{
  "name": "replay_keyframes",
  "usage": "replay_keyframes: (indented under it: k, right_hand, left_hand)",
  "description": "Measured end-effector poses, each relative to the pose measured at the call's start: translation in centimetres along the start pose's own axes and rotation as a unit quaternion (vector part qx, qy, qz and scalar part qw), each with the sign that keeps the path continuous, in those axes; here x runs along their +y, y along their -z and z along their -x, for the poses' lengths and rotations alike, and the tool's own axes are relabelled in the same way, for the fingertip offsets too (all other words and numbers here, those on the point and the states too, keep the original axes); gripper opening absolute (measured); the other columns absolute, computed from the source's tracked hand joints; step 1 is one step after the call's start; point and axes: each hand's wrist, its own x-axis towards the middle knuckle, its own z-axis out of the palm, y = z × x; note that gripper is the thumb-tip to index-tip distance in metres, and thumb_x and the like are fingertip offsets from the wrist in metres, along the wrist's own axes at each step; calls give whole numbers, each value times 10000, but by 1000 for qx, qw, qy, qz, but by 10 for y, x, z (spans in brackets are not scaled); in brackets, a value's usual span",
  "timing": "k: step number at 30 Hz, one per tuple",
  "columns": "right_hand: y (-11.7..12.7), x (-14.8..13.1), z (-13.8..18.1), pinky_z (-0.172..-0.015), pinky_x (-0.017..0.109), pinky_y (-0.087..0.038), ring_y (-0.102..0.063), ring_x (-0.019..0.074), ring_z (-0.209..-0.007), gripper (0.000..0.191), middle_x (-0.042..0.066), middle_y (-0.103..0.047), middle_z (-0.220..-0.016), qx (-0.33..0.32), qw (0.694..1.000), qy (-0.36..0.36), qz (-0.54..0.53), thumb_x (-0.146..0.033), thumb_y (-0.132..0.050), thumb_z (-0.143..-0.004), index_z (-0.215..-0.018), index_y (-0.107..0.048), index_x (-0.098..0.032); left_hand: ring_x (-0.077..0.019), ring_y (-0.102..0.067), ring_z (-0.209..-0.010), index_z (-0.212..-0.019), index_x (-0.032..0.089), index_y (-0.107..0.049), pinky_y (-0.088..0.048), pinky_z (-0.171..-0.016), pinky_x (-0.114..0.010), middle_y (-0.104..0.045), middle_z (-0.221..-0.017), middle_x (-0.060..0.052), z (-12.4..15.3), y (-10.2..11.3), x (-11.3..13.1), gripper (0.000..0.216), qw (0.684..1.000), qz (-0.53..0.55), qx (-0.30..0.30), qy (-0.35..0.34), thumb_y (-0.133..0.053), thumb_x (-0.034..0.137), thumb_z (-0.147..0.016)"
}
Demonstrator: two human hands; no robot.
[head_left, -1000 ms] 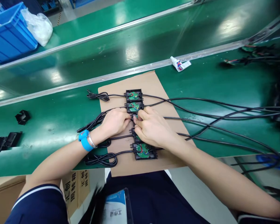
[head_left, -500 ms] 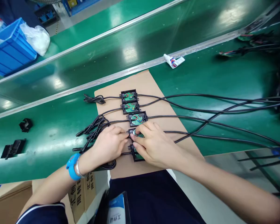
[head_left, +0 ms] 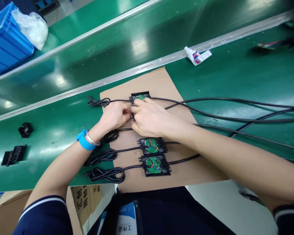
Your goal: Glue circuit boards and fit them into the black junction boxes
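Black open plastic cases with green circuit boards and coloured wires lie in a column on a cardboard sheet (head_left: 127,182). The top case (head_left: 140,93) shows behind my fingers. My right hand (head_left: 150,117) is curled over a case just below it, mostly hidden, gripping its left side. My left hand (head_left: 116,116) is pinched at that case's left end, where a cable enters; what its fingertips hold is hidden. Nearer to me are two uncovered cases, one (head_left: 153,146) above the other (head_left: 155,165). Black cables run from both sides of the cases.
Coiled black cables (head_left: 105,174) lie left of the cases. Two black plastic parts, one (head_left: 25,130) beyond the other (head_left: 14,155), rest on the green bench. A white glue bottle (head_left: 197,56) lies by the metal rail. A blue crate (head_left: 9,42) with white bags stands upper left.
Both hands have moved up the column, away from the two nearest cases, to one just below the top. Those nearest cases now lie uncovered. The view has also shifted.
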Motion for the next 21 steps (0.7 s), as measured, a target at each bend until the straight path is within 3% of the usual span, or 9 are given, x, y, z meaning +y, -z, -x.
replay_keyframes:
  k: [5,7,10,15,18,21]
  right_hand:
    - [0,28,5,-865,420,-371,-494,275,-964,325,116,-685,-906,29,995,-7,-92,-228,-462,-894,-750,-740,-143]
    - [4,45,21,-892,407,-392,-511,255,-974,357,94,-693,-989,82,986,-4,-144,-242,-428,-926,-865,-769,-157]
    - [5,64,51,-897,410,-416,-534,239,-946,411,97,-693,-1048,164,973,-61,-147,-245,-381,-954,-1134,-741,-158]
    - [-15,68,76,-917,415,-439,-548,247,-920,379,114,-700,-957,137,984,-57,-100,-199,-448,-901,-1122,-748,-128]
    - [-28,66,72,-919,412,-446,-549,245,-928,357,125,-691,-967,145,983,-64,-92,-204,-451,-917,-1079,-759,-125]
    - [-34,67,67,-882,394,-466,-553,248,-946,338,128,-676,-965,128,985,-56,-96,-204,-459,-915,-1007,-776,-129]
  left_hand:
    - [-164,-606,-682,-736,170,-716,-432,-657,-287,-700,-740,-21,2,4,-2,112,999,-29,-22,-12,-638,218,-801]
    - [-205,-640,-835,-869,163,-733,-481,-788,-333,-721,-878,-55,9,5,4,136,997,-69,6,-42,-610,215,-845]
    - [-246,-595,-1062,-1108,127,-687,-451,-972,-398,-684,-1111,-112,21,0,17,270,986,-109,64,-108,-508,179,-912]
    - [-259,-536,-1106,-1390,101,-513,-445,-930,-395,-593,-1268,-147,27,-12,38,489,976,-148,-11,-159,-407,99,-912]
    - [-267,-528,-1092,-1414,102,-496,-434,-894,-392,-590,-1274,-140,21,-16,45,527,966,-191,-59,-166,-419,82,-893]
    - [-280,-530,-1073,-1397,69,-509,-422,-859,-408,-604,-1253,-160,15,-17,49,505,955,-233,-71,-170,-399,82,-904]
